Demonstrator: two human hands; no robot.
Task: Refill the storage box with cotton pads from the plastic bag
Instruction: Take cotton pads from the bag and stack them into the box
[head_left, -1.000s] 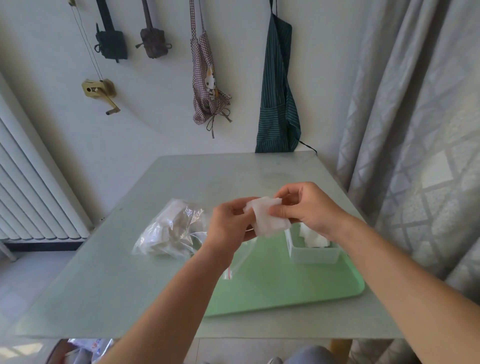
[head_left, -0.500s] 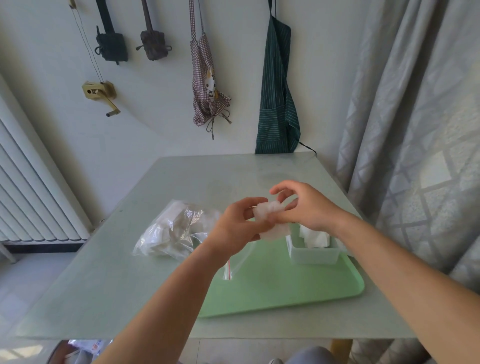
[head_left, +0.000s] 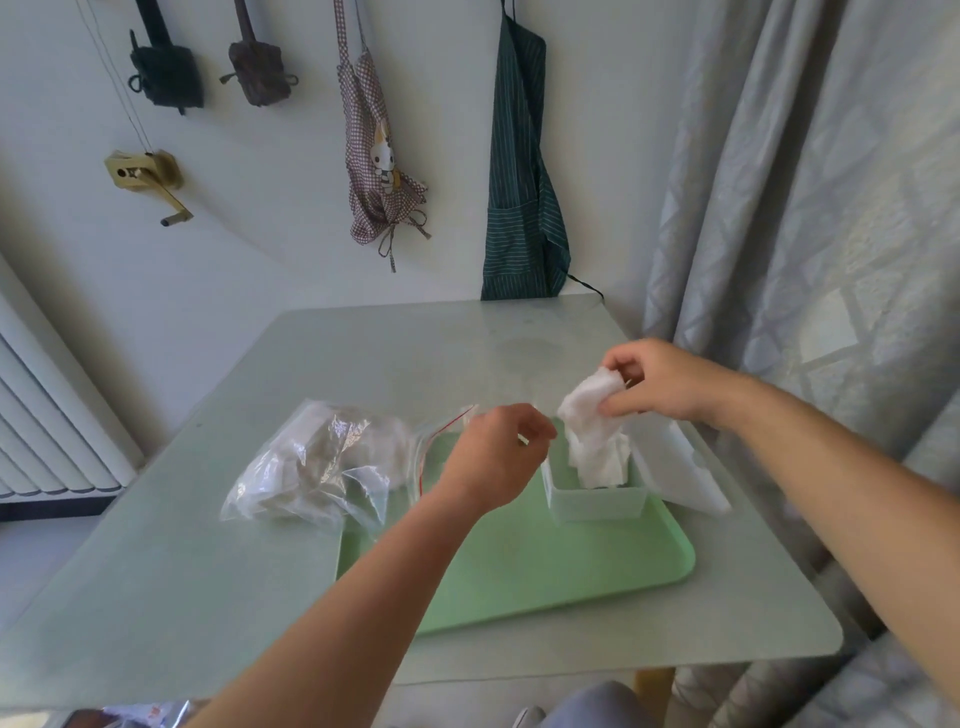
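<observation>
My right hand pinches a bunch of white cotton pads just above the pale green storage box, which holds more pads. The box stands at the far right of a green tray, its white lid hanging open to the right. My left hand hovers left of the box, fingers loosely curled, holding nothing. The clear plastic bag with a red zip strip lies on the table to the left, white pads still inside it.
The glass table is bounded by a grey curtain on the right and a wall with hanging aprons behind. A white radiator stands at the left. The tray's front half is bare.
My hands have come apart. The right hand carried the cotton pads to the right and down over the box. The left hand let go and drew back towards the bag.
</observation>
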